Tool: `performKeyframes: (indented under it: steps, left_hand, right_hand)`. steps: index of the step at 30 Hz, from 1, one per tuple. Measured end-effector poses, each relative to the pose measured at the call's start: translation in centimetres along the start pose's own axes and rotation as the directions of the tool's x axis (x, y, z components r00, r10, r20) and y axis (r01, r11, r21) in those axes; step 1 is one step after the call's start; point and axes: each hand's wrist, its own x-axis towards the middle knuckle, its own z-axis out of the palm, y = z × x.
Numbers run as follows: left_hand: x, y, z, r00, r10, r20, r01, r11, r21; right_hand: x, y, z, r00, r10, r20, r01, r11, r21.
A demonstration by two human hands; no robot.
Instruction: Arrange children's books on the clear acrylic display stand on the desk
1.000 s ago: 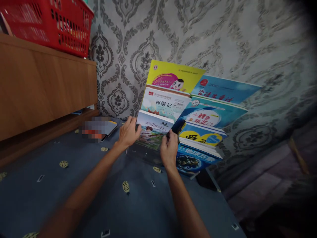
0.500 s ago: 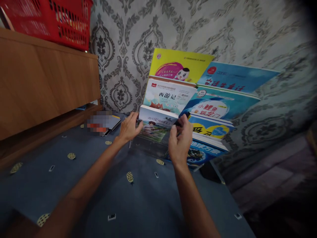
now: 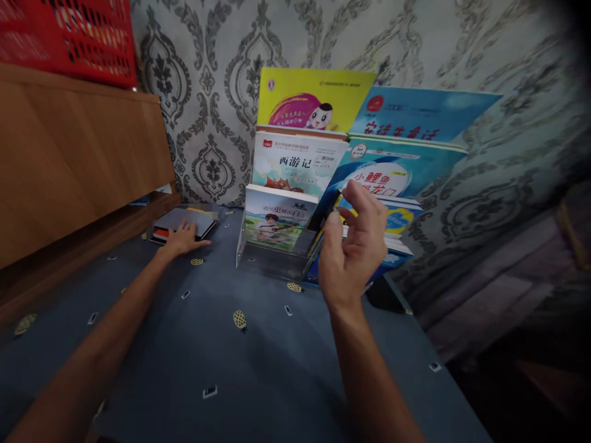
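Note:
My left hand [image 3: 183, 239] lies with spread fingers on a small stack of books [image 3: 203, 223] at the left, by the wall. In front of the upright books my right hand [image 3: 355, 249] hangs in the air, fingers apart and curved, holding nothing. A clear stand [image 3: 272, 261] bears books in tiers: a book with a guitar player [image 3: 272, 224] in front, a white book [image 3: 295, 161] behind it and a yellow book [image 3: 318, 86] at the back. To the right stand a blue book [image 3: 420, 114] and a teal book [image 3: 415, 163], with more books partly hidden by my right hand.
A wooden cabinet [image 3: 83, 166] with a red basket [image 3: 92, 40] on top is at the left. Patterned wallpaper [image 3: 212, 111] rises behind. The blue patterned cloth [image 3: 268, 369] covers the surface. A dark object [image 3: 385, 294] lies beside the books at the right.
My left hand has moved left from the front book to the stack. My right hand has come away from the front book, slightly right and up. The view has shifted somewhat.

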Motion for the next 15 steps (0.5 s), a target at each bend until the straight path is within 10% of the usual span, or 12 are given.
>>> performKeyframes:
  steps: [15]
  left_hand:
    - [0.3, -2.3, -0.4, 0.984, 0.155, 0.084, -0.166, 0.976, 0.143]
  right_hand:
    - [0.3, -1.2, -0.6, 1.0, -0.008, 0.012, 0.008, 1.0, 0.025]
